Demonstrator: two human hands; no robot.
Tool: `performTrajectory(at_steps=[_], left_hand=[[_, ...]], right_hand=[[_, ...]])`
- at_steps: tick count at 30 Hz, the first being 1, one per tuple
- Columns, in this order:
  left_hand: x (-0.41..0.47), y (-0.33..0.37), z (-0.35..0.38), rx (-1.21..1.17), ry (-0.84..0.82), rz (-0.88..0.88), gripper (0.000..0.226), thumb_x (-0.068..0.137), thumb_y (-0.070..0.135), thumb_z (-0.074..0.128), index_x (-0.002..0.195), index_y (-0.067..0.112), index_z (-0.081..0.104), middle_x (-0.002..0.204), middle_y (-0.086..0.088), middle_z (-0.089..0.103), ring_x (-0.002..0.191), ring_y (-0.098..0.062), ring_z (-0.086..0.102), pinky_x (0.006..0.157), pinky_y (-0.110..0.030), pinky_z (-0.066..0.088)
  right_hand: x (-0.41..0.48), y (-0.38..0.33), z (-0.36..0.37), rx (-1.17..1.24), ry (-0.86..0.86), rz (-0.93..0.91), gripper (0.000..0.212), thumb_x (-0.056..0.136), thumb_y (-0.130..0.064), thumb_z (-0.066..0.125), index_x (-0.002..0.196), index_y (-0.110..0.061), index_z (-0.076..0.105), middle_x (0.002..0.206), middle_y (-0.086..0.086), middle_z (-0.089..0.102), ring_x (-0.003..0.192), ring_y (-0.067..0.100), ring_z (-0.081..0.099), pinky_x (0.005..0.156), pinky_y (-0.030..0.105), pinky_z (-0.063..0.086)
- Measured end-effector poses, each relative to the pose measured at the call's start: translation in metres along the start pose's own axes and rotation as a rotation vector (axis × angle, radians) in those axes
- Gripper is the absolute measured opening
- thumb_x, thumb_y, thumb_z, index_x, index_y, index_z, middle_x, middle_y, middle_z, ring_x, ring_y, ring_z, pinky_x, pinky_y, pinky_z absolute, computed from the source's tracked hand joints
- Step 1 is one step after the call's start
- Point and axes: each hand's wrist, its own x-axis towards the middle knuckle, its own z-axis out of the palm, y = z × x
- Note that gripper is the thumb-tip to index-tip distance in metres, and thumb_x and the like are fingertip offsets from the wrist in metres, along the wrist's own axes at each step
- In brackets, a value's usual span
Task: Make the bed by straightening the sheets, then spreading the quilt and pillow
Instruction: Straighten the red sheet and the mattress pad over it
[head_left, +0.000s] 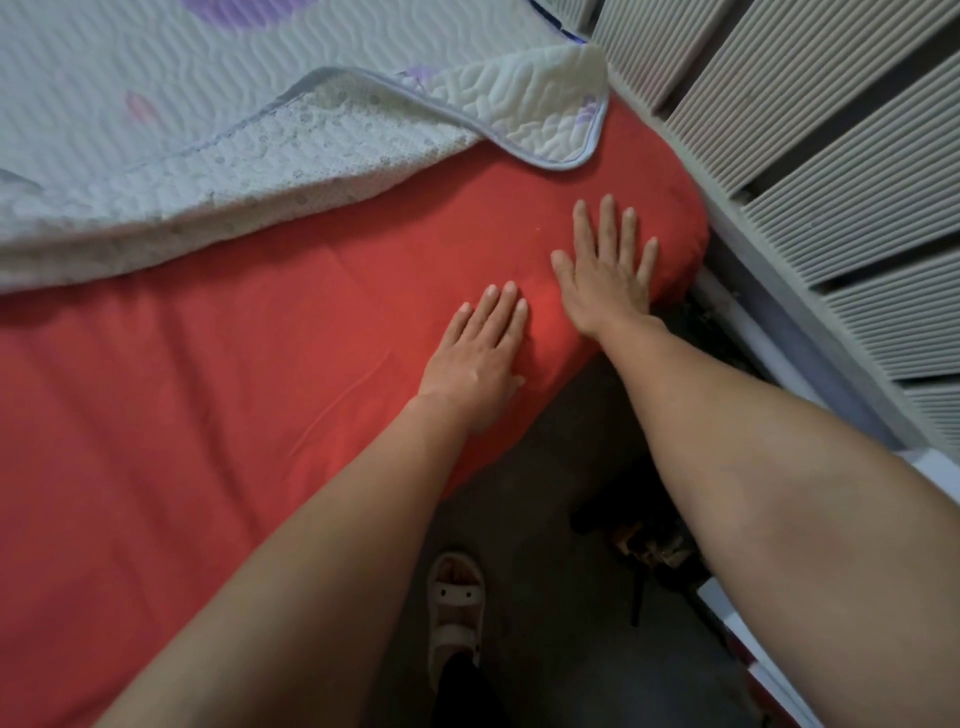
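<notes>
- At the bed's near corner, both hands lie flat on the red sheet (260, 395). The left hand (475, 358) is just in from the mattress edge. The right hand (605, 275) is further along, on the rounded corner beside the ribbed wall panels (805, 135).
- Neither grip holds anything. Both are wide, with fingers (506, 304) straight and a little spread, palms pressing the cloth.
- A faint crease (337, 405) runs slantwise in the sheet just left of the left hand, from near the mattress edge up toward the middle of the bed. The left hand is the nearer one, so smoothing it looks like a sweep leftward across the crease, not along it.
- The quilt (208, 135) lies beyond both hands, toward the far side of the bed, its underside showing where the edge is turned over. That turned edge runs from low left to high right, roughly parallel to the mattress edge.
- Its bound corner (550, 119) sits ahead of the right hand's fingertips (605, 203), with bare sheet between. The right hand is plainly nearer to it than the left.
- Judging from this, straightening is nearly done at this corner. Spreading the quilt would start with the right hand reaching forward for that corner and drawing it back toward the body.
- No pillow is in view.
</notes>
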Motion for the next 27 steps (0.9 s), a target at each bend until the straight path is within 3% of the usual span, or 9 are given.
performTrajectory(at_steps=[5, 8, 11, 16, 27], left_hand=[[-0.03, -0.01, -0.004, -0.018, -0.079, 0.045, 0.083, 0.094, 0.027, 0.052, 0.153, 0.017, -0.006, 0.16, -0.001, -0.017, 0.147, -0.018, -0.016, 0.119, -0.033, -0.007], [-0.057, -0.024, -0.012, -0.097, -0.065, 0.013, 0.075, 0.096, 0.024, 0.048, 0.153, 0.015, 0.0, 0.161, -0.001, -0.01, 0.147, -0.016, -0.012, 0.119, -0.03, -0.005], [-0.097, -0.053, -0.019, -0.145, -0.006, -0.047, 0.069, 0.097, 0.02, 0.046, 0.153, 0.014, 0.006, 0.161, -0.002, -0.004, 0.148, -0.016, -0.007, 0.119, -0.029, -0.001], [-0.194, -0.13, -0.025, -0.171, 0.089, -0.198, 0.063, 0.096, 0.015, 0.045, 0.152, 0.012, 0.016, 0.161, -0.004, 0.009, 0.149, -0.018, 0.003, 0.12, -0.031, 0.008], [-0.482, -0.302, -0.008, -0.2, 0.23, -0.491, 0.056, 0.094, 0.007, 0.043, 0.148, 0.009, 0.031, 0.157, -0.006, 0.026, 0.147, -0.021, 0.017, 0.118, -0.036, 0.019]], right_hand=[[-0.022, -0.01, -0.007, -0.007, -0.047, 0.021, 0.064, 0.102, -0.044, 0.024, 0.154, -0.021, -0.004, 0.161, 0.006, -0.012, 0.148, 0.03, -0.012, 0.117, 0.054, -0.003], [-0.041, -0.032, -0.016, -0.017, 0.004, 0.008, 0.062, 0.102, -0.036, 0.032, 0.154, -0.014, 0.008, 0.161, 0.013, -0.001, 0.148, 0.035, 0.001, 0.119, 0.049, 0.005], [-0.063, -0.074, -0.021, -0.02, 0.106, -0.139, 0.054, 0.1, -0.028, 0.039, 0.15, -0.011, 0.024, 0.159, 0.015, 0.016, 0.144, 0.035, 0.019, 0.117, 0.044, 0.014], [-0.104, -0.18, -0.026, -0.065, 0.182, -0.438, 0.036, 0.098, -0.022, 0.043, 0.131, -0.01, 0.047, 0.134, 0.014, 0.047, 0.12, 0.033, 0.044, 0.1, 0.042, 0.03], [-0.256, -0.439, 0.014, -0.055, 0.143, -0.747, 0.026, 0.094, -0.017, 0.048, 0.117, -0.008, 0.057, 0.116, 0.018, 0.058, 0.109, 0.037, 0.053, 0.091, 0.045, 0.039]])
